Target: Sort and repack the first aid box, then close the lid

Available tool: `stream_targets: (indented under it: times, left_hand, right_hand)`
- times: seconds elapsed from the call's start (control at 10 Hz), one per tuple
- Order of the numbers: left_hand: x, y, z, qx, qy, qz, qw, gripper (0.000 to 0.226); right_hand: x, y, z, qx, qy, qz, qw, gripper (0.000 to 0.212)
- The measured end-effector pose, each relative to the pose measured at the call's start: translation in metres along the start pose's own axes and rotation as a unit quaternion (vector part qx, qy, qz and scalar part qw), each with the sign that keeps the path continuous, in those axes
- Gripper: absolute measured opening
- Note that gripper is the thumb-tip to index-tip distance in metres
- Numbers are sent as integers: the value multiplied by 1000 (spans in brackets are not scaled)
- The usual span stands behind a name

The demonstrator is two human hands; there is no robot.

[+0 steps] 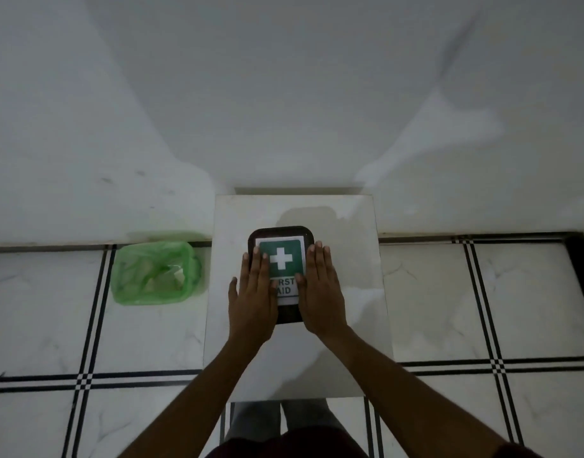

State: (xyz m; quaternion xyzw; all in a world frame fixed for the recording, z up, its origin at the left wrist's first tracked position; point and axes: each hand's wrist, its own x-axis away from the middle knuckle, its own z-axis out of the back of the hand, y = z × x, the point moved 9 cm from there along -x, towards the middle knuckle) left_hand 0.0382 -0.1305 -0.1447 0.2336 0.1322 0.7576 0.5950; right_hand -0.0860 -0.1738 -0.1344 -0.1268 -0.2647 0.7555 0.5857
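Note:
A dark first aid box (281, 233) with a green-and-white cross label lies on a small white table (343, 259), its lid down. My left hand (252, 300) lies flat on the lid's left side, fingers straight and together. Flat on the right side rests my right hand (320, 297), its fingertips near the box's far right corner. Both palms cover the lower part of the label. The box's contents are hidden.
A bin lined with a green plastic bag (155, 272) stands on the floor left of the table, some pale scraps inside. The white wall rises right behind the table. White tiled floor with black lines surrounds it. My legs show below the table's near edge.

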Motion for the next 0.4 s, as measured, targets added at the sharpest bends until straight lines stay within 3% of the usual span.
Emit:
stream_targets:
  times: [0.2,0.4]
  left_hand:
    - [5,-4,-3,-3,-14,5,1000,60]
    - [-26,22,101,51,126,-20,990,52]
  right_hand:
    - [4,7,-3,19,-13,-17,1000,63]
    - [-31,-26,80,11,89,27,996,54]
